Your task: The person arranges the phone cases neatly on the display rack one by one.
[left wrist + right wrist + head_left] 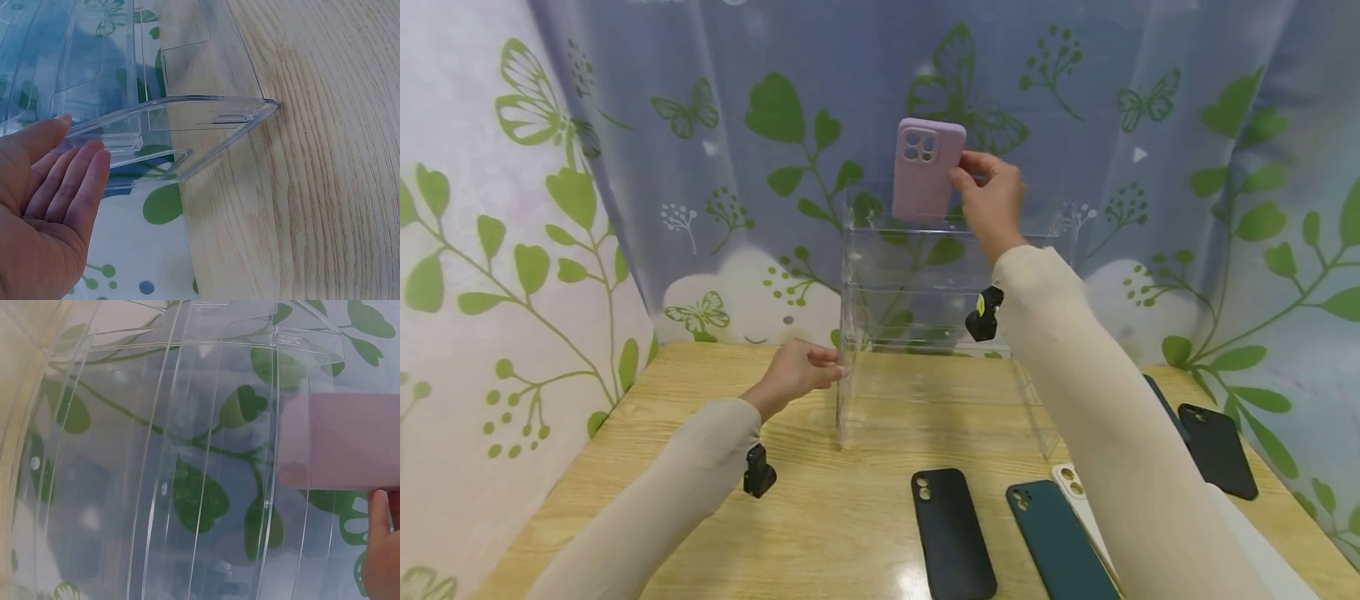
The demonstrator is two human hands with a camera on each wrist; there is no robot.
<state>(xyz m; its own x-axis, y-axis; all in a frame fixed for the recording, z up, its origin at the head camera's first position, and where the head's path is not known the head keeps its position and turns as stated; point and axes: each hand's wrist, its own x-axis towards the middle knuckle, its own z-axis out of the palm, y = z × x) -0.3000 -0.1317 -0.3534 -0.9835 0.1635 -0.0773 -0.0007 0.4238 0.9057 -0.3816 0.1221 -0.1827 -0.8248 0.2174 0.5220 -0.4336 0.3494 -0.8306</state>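
Observation:
My right hand [992, 196] pinches a lilac-pink phone case [925, 179] by its right edge, thumb in front. The case stands upright with its camera cutouts at the top, and its lower end is behind the clear front lip of the top tier of a transparent stepped display rack [917, 342]. In the right wrist view, the pink case [356, 440] shows partly through the clear plastic. At the rack's left side, my left hand [797, 375] holds the edge of the side panel between thumb and fingers, as the left wrist view shows by the panel [206, 109].
On the wooden table [820, 533] in front of the rack lie a black phone case [953, 533], a dark teal case [1060, 537] and a white one [1078, 500]. Another black case [1217, 450] lies at the far right. A leaf-patterned curtain [715, 167] hangs behind.

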